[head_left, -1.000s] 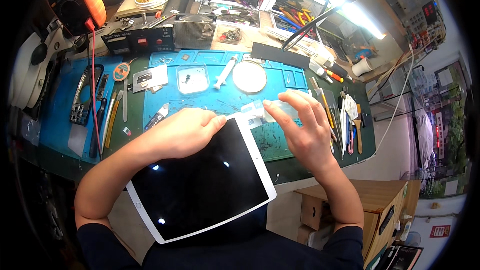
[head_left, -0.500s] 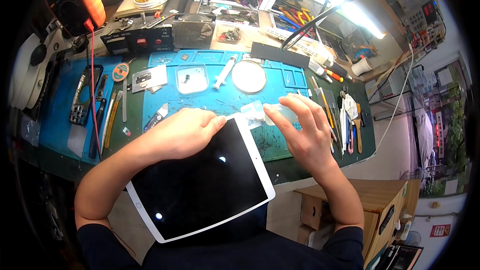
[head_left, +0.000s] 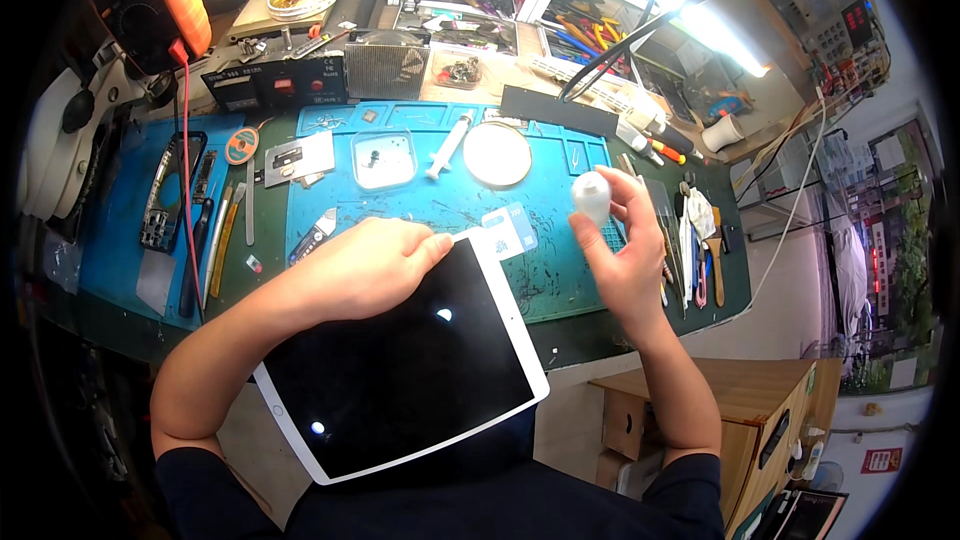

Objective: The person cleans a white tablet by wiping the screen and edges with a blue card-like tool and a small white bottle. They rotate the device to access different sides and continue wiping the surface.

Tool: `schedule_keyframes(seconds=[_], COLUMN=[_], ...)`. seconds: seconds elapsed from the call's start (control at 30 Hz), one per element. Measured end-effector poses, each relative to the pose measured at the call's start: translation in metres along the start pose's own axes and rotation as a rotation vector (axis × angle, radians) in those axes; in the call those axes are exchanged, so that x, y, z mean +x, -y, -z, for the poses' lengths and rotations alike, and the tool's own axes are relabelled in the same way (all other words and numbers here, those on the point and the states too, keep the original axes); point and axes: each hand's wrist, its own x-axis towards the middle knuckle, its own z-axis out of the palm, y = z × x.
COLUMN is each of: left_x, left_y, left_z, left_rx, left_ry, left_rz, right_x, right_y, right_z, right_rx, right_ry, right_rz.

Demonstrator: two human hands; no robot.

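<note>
At 7 o'clock: tablet (head_left: 420, 370), prob. stiff, slick, fragile; hold by edges. Your L hand (head_left: 375, 265) clasps its far edge; R hand (head_left: 635, 255) pinches bottle (head_left: 591, 200), 2 o'clock, prob. light.

open: blue mat (head_left: 415, 204) between tablet (head_left: 410, 370) and syringe (head_left: 450, 147) | in the way: card (head_left: 522, 228), square tray (head_left: 396, 173), round dish (head_left: 498, 155)

Hands (head_left: 385, 258) apart, right fingers (head_left: 632, 202) curled, elbows (head_left: 186, 418) bent

The tablet (head_left: 410, 380) is glossy-faced, mirroring spots of light. The bottle (head_left: 591, 199) appears smooth, translucent plastic. The mat (head_left: 425, 202) is matt, marred by dark scuffs. The syringe (head_left: 451, 146) looks plastic; the cabinet (head_left: 715, 378), smooth grained wood. The shirt (head_left: 430, 505) is matt cloth.
</note>
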Motion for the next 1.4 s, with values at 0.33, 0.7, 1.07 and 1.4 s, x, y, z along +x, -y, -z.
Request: schedule_keyframes(seconds=[0.33, 0.7, 1.07, 1.4], left_x=[0.000, -0.009, -0.010, -0.010], left_y=[0.001, -0.015, -0.006, -0.008], left_z=[0.004, 0.001, -0.011, -0.013], left_rx=[-0.047, 0.015, 0.102, 0.157], left_ry=[0.029, 0.061, -0.062, -0.061], left_rz=[0.000, 0.021, -0.056, -0.060], right_x=[0.004, -0.003, -0.002, 0.007], right_y=[-0.006, 0.045, 0.038, 0.037], right_z=[-0.016, -0.022, -0.021, -0.026], right_rx=[0.053, 0.591, 0.671, 0.691], right_ry=[-0.022, 0.531, 0.619, 0.597], right_rz=[-0.224, -0.777, -0.832, -0.834])
